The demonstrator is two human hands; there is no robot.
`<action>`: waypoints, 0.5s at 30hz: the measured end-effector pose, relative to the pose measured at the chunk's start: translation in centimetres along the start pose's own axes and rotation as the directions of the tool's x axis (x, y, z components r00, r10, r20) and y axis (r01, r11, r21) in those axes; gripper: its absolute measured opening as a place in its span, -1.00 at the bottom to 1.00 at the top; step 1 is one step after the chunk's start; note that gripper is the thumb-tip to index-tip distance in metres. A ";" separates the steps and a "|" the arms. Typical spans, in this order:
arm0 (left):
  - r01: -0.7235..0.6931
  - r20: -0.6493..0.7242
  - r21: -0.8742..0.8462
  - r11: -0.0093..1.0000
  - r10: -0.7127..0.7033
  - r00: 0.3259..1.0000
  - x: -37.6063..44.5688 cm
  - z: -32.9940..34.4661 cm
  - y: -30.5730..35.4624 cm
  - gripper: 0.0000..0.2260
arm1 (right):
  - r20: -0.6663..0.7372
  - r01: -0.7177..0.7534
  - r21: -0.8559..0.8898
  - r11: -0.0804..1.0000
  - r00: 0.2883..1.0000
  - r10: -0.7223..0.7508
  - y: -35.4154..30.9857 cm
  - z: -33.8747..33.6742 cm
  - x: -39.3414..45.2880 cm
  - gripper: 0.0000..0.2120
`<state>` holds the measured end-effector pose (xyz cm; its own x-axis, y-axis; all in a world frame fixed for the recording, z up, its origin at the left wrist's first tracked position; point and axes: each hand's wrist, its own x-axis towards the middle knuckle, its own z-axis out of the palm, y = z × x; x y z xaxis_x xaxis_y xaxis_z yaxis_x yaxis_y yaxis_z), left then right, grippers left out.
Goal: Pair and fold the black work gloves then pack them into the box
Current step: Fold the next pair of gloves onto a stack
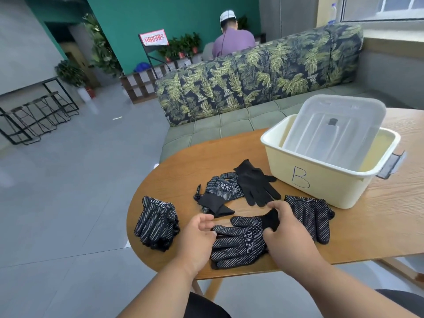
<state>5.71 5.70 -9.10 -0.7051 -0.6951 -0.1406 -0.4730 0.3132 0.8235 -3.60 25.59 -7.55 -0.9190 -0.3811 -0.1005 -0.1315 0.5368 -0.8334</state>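
Note:
Black dotted work gloves lie on a round wooden table [358, 235]. Near the front edge lies a glove pair [238, 242]; my right hand [286, 228] pinches its cuff, and my left hand [197, 235] hovers at its fingertips with fingers loosely curled, holding nothing. A stack of gloves [158, 223] sits at the left. A crumpled dotted glove [220, 189] and a plain black glove [257, 184] lie further back. Another dotted glove [312, 216] rests right of my right hand. The cream box [321, 182], marked B, stands at the right.
A clear lid [335, 127] leans inside the box. A leaf-patterned sofa [252, 76] stands behind the table, and a person sits beyond it with their back turned. Black metal racks [39, 111] stand far left on the tiled floor.

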 end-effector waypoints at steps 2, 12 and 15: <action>-0.009 -0.033 0.010 1.000 0.009 0.999 -0.1 0.3 -0.1 -0.70 | 0.017 0.004 0.001 1.000 1.000 -0.004 0.2 0.2 0.1 -0.39; -0.220 -0.097 0.418 0.882 0.284 0.954 -1.0 0.7 0.4 -0.83 | 0.069 0.089 -0.126 0.988 0.994 -0.081 0.9 0.8 0.3 -0.45; -0.248 -0.085 0.469 0.848 0.323 0.943 -1.7 0.3 0.0 -0.85 | 0.058 0.047 -0.049 0.998 0.997 -0.044 1.1 1.2 0.6 -0.50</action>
<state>6.69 7.06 -9.00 -0.7723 -0.6093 0.1798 -0.4740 0.7412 0.4754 -3.80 25.06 -9.22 -0.8894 -0.4471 -0.0952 -0.1924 0.5549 -0.8093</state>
